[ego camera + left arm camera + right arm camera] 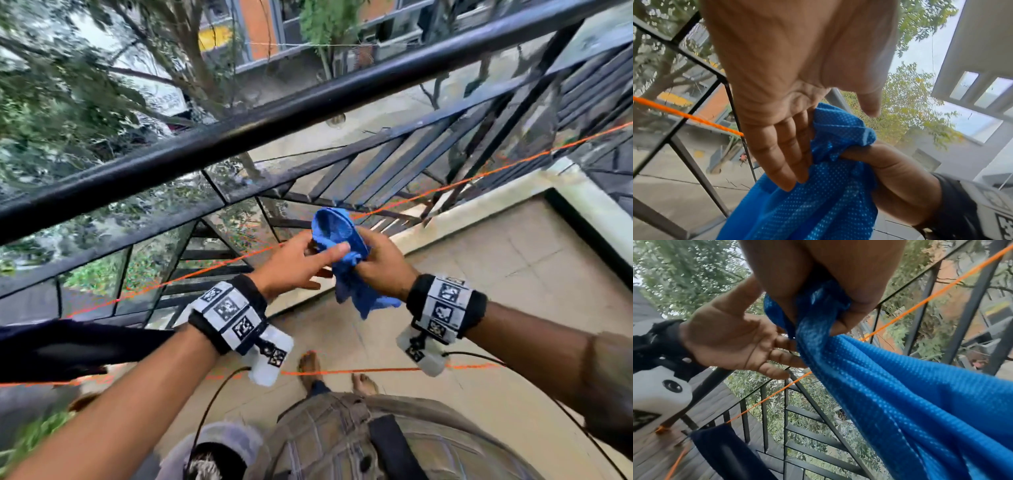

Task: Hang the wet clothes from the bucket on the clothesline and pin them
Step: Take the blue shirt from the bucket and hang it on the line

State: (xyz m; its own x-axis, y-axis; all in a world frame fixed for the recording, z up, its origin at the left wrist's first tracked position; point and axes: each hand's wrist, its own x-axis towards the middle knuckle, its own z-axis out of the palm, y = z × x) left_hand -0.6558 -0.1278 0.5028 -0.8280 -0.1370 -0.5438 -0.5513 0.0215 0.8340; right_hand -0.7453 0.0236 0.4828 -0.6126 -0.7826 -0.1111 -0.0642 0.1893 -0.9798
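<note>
A wet blue mesh garment (pixel 342 236) is bunched above the balcony floor, just in front of the upper orange clothesline (pixel 479 176). My right hand (pixel 378 262) grips its gathered middle in a fist, and the loose end hangs below. My left hand (pixel 308 263) lies against the cloth with straight fingers, index on top. In the left wrist view, the left fingers (pixel 789 162) rest flat on the garment (pixel 818 203). In the right wrist view, the right hand (pixel 846 316) clenches the garment (pixel 900 394). No bucket or pins are in view.
A dark navy garment (pixel 51 346) hangs on the clothesline at the left, also seen as the navy garment (pixel 721 451) in the right wrist view. A second orange line (pixel 359 371) runs lower, near my waist. The black balcony railing (pixel 274 126) stands beyond. My bare feet are on the tiled floor (pixel 496 308).
</note>
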